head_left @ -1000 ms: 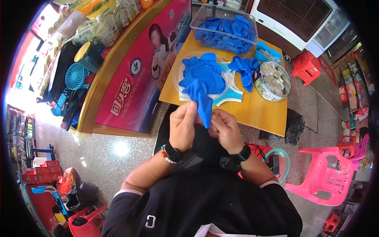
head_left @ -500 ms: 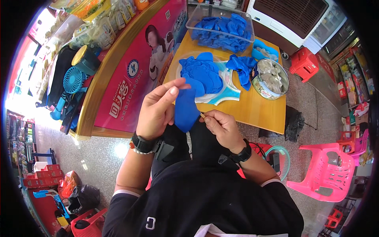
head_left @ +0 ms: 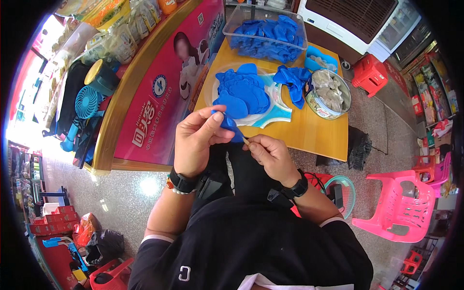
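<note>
In front of our body, our left hand (head_left: 193, 142) pinches the blue piece (head_left: 228, 126) between thumb and fingers. At four o'clock from it, our right hand (head_left: 272, 157) grips a thin stick (head_left: 246, 141), whose tip meets the piece. Beyond, at one o'clock, we see the blue pile (head_left: 244, 92); near three o'clock, the tin (head_left: 321, 113). Farther, at one o'clock, stands the clear box (head_left: 263, 41).

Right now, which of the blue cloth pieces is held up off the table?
The blue cloth piece pinched in the left hand; the others lie on the round plate, crumpled to its right, or heaped in the clear plastic bin.
</note>
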A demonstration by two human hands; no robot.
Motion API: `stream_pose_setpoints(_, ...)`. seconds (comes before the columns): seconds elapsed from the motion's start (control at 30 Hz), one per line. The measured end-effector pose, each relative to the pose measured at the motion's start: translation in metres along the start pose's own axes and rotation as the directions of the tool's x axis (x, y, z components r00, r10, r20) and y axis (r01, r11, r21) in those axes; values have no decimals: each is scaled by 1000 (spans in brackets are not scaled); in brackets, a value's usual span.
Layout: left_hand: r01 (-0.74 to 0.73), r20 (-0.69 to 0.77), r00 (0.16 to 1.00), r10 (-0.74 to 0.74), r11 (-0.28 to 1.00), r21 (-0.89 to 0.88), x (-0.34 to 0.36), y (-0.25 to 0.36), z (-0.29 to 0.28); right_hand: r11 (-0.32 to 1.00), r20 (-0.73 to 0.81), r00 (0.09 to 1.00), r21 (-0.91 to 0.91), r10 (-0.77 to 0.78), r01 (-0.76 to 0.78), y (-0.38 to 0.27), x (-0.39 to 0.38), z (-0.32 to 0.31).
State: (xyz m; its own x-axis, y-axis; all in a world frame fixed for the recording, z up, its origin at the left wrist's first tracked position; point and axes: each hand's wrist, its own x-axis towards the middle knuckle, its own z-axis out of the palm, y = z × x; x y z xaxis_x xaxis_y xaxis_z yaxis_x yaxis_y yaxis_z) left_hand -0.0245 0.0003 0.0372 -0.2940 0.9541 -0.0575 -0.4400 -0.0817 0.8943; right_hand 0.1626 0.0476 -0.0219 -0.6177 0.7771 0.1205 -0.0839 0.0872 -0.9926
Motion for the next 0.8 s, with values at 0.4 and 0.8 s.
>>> stream_pose_setpoints(0.4, -90, -32, 996, 86, 984, -155, -5, -16, 5, 906, 135, 971, 354, 197, -233, -5, -2, -2)
stream_pose_setpoints(0.8, -246, -4, 969, 246, 968, -42, -13, -28, 15, 803, 184, 953, 514, 242, -303, -4, -3, -1)
